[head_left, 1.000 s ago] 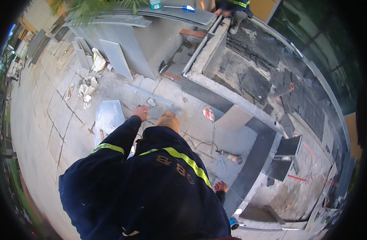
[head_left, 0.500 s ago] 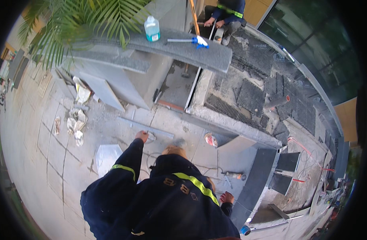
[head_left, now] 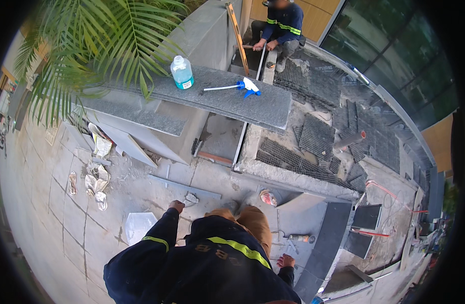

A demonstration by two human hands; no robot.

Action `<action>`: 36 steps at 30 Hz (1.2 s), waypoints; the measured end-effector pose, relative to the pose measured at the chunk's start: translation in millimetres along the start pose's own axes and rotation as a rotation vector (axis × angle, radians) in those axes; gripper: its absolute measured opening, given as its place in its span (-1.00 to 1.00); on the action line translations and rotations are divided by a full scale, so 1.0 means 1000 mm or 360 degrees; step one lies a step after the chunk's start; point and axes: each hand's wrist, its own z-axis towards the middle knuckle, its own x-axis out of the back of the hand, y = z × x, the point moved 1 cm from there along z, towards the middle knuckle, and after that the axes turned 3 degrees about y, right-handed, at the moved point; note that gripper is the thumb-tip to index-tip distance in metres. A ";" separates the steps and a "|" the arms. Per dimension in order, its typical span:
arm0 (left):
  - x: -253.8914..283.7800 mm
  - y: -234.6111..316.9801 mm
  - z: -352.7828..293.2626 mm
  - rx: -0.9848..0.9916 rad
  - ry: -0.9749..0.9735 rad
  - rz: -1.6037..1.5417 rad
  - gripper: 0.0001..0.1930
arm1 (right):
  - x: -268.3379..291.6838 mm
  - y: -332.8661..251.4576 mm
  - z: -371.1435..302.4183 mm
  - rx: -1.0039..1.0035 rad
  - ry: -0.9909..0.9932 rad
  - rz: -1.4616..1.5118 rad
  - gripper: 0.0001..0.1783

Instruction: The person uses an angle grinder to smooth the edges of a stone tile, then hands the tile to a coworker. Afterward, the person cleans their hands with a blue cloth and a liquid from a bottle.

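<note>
My left hand (head_left: 176, 205) is held out low over the paved floor, its fingers curled closed. Beside it is a small pale grey-white object (head_left: 191, 198), too small to name. I cannot make out whether the fingers hold anything. A long grey strip (head_left: 207, 193) lies just beyond. My right hand (head_left: 285, 261) hangs at my right side, fingers loosely apart and holding nothing. It is nearest to a dark stone slab (head_left: 323, 243) and a cylindrical tool (head_left: 299, 238) on the floor.
A spray bottle (head_left: 183, 73) without its top and a blue-white spray head (head_left: 249, 87) rest on the stone ledge (head_left: 217, 101). A co-worker (head_left: 280, 25) crouches at the far end. Black grid mats (head_left: 318, 134) cover rubble at right; crumpled bags (head_left: 96, 180) lie left.
The view has tilted up, so the ledge and floor sit lower and more of the co-worker shows. My left hand has drawn slightly back from the pale object.
</note>
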 end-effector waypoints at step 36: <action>0.012 0.015 0.006 -0.0038 -0.0041 -0.0021 -0.80 | -0.105 -0.216 0.097 -0.0018 -0.0258 -0.0166 -0.85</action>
